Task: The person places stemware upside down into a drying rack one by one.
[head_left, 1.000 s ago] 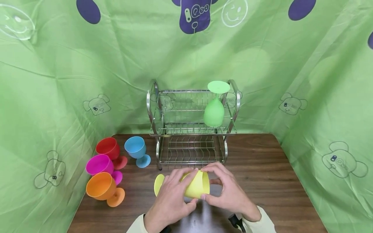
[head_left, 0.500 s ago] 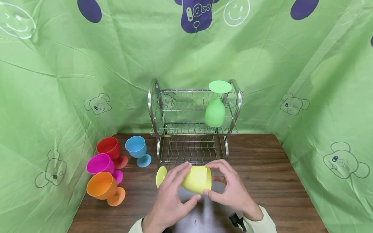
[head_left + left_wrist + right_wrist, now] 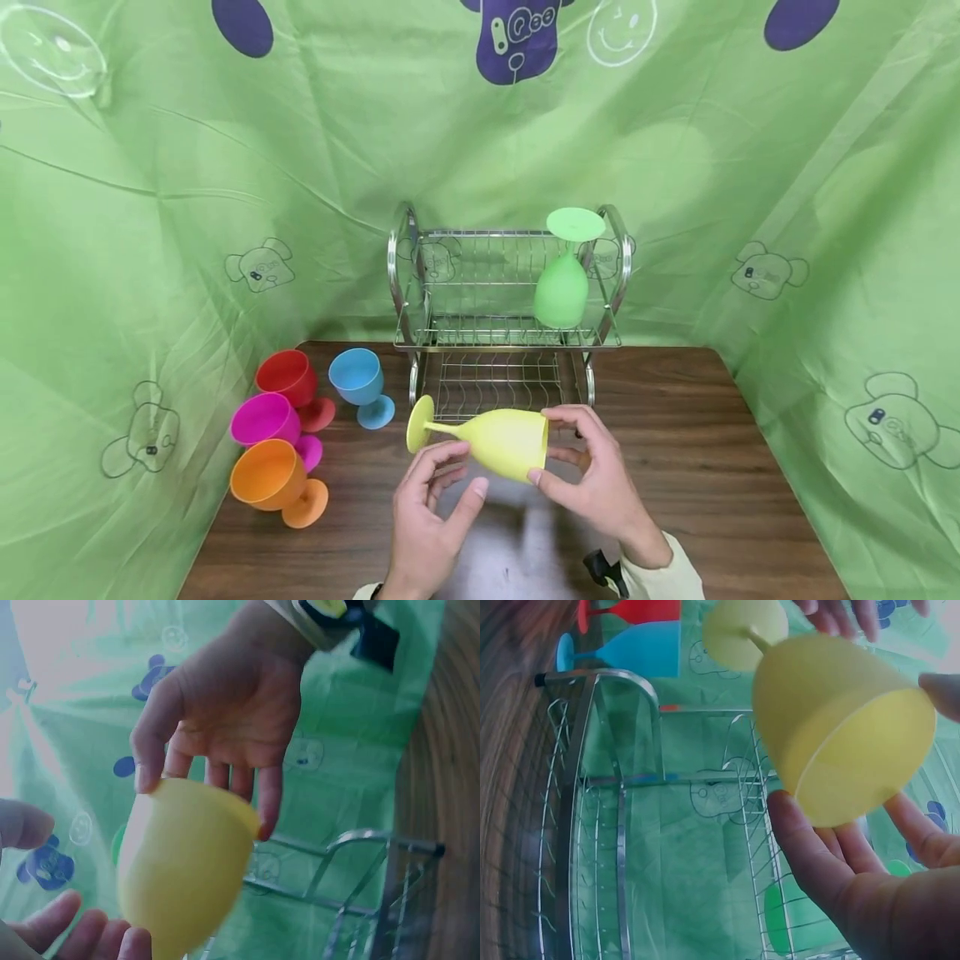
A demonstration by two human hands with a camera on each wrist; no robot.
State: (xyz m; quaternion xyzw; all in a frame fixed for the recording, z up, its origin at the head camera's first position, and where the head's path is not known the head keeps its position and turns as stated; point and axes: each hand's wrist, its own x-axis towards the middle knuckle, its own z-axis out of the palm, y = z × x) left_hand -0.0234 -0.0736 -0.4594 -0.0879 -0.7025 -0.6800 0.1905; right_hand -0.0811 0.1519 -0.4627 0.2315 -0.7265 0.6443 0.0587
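A yellow goblet [image 3: 504, 443] is held on its side above the table, its foot to the left and its mouth to the right. My right hand [image 3: 603, 487] pinches it at the rim, thumb on the near side and fingers on the far side, as the right wrist view also shows. Beside the lower bowl and stem is my left hand [image 3: 431, 517], fingers loosely bent and thumb well apart. Its fingertips [image 3: 135, 945] overlap the bowl's edge in the left wrist view; whether they touch it I cannot tell.
Behind my hands stands a two-tier metal dish rack [image 3: 480, 348], with a green goblet [image 3: 562, 292] upside down on its upper shelf. Upright at the left are red [image 3: 288, 377], magenta [image 3: 264, 418], orange [image 3: 268, 475] and blue goblets [image 3: 356, 377]. Green cloth [image 3: 322, 167] surrounds the table.
My left hand has come off the goblet's bowl, moving back toward me, and the stem is now uncovered. The goblet has risen slightly in the head view, still in my right hand.
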